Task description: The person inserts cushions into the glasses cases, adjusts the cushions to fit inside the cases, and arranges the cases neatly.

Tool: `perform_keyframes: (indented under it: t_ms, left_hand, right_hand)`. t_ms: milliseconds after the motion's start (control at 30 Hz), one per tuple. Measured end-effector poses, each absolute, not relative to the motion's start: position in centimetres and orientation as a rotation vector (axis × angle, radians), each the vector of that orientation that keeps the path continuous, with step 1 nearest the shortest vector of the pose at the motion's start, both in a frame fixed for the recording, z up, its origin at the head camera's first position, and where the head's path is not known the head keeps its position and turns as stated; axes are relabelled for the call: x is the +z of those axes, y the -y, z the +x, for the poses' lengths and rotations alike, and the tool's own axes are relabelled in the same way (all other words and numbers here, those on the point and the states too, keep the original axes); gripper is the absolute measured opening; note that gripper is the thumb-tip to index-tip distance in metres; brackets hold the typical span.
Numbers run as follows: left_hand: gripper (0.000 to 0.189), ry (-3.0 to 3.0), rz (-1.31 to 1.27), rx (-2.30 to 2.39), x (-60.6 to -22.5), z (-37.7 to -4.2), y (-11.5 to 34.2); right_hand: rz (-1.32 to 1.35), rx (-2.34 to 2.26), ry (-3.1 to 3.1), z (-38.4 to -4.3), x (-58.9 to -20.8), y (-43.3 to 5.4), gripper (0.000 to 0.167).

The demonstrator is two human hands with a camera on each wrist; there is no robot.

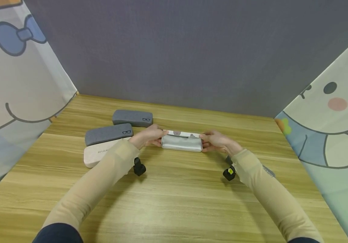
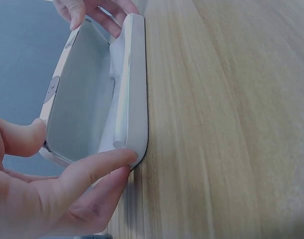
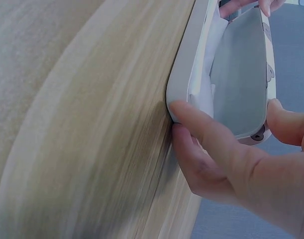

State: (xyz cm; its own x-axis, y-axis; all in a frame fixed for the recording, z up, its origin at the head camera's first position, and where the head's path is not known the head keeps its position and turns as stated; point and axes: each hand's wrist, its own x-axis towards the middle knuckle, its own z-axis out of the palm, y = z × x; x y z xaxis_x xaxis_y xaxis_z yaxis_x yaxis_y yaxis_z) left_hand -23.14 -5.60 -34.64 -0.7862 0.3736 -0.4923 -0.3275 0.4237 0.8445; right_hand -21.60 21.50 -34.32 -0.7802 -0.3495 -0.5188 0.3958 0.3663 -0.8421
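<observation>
An opened glasses case (image 1: 182,145) lies on the table, its pale lid (image 2: 52,94) printed with small cartoon animals and tilted up at the back. Inside it, a whitish folded sheet or pouch (image 3: 205,92) shows; its exact kind is unclear. My left hand (image 1: 150,135) grips the case's left end, thumb on the lid's edge and fingers at the base. At the other end my right hand (image 1: 217,140) holds it the same way, its thumb (image 3: 286,122) against the lid and its fingers on the lower corner.
Two grey glasses cases (image 1: 132,118) (image 1: 108,134) and a white one (image 1: 96,154) lie left, the white one partly behind the left forearm. Another grey case (image 1: 269,171) is mostly hidden under the right forearm. A grey panel (image 1: 174,57) stands behind the wooden table (image 1: 174,209).
</observation>
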Motion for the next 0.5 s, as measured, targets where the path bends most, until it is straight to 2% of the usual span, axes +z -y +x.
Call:
perform_keyframes:
  t_ms: [267,500]
  left_hand:
    - [0.056,-2.025,0.054,1.400,-34.50,-23.03,5.67]
    - [0.049,-2.016,0.084,1.408,-34.58,-23.10,5.75]
  right_hand:
    - [0.035,-1.464,-1.981,-21.44,-34.16,-21.54,0.053]
    - [0.019,-1.464,-1.990,-21.31,-34.22,-21.60,0.060]
